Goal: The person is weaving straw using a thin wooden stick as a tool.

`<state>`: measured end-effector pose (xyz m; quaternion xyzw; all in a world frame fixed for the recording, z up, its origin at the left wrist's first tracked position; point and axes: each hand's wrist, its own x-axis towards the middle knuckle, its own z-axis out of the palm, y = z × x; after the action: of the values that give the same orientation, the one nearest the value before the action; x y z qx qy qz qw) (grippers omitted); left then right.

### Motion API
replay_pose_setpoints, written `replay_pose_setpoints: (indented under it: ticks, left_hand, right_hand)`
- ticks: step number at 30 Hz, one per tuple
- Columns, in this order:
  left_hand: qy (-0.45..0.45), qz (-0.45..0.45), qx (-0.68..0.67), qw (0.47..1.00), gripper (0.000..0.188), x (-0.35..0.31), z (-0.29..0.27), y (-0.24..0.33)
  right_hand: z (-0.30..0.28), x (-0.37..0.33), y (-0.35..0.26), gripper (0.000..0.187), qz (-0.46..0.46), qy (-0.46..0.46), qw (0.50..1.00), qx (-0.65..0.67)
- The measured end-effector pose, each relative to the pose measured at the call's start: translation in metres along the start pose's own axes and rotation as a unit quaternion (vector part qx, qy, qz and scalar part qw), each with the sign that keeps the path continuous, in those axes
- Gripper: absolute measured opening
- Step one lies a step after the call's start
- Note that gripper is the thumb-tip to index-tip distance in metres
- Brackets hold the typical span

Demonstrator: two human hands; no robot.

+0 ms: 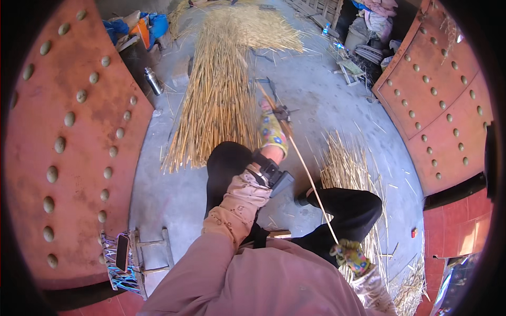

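We stretch reed [311,181] taut: left hand [272,132] grips its 12 o'clock end with tool [282,112], right hand [352,256] pinches 5 o'clock end; bundle [219,100] within reach.

Grey concrete floor [327,105], pretty dusty, in bright daylight. Two big rust-red metal doors with rows of round studs, one on the left [58,147] and one on the right [443,100]. Red tiles [458,231] at the lower right. Low wooden stool [153,253] by the left door, clutter piled at the back [369,26].
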<state>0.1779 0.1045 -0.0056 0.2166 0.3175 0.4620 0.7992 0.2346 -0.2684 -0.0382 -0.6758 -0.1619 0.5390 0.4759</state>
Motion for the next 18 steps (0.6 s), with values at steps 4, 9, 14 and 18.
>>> replay_pose_setpoints:
  ticks: [4, 9, 14, 18]
  left_hand:
    - [0.031, 0.001, 0.003, 1.000, 0.041, -0.023, 0.008, -0.017]
    - [0.003, -0.108, 0.010, 0.994, 0.043, -0.037, 0.002, -0.058]
    - [-0.016, 0.008, 0.015, 1.000, 0.043, 0.003, -0.028, -0.025]
    - [0.030, 0.025, -0.001, 0.999, 0.043, 0.029, -0.044, 0.017]
  right_hand:
    - [-0.011, 0.008, -0.014, 0.041, -0.171, -0.196, 0.964, 0.058]
    - [0.050, 0.082, -0.093, 0.034, -0.051, -0.151, 0.971, 0.180]
    - [0.034, 0.065, -0.069, 0.023, -0.076, -0.207, 0.963, 0.156]
    - [-0.028, -0.001, -0.004, 0.025, 0.076, -0.156, 0.983, 0.058]
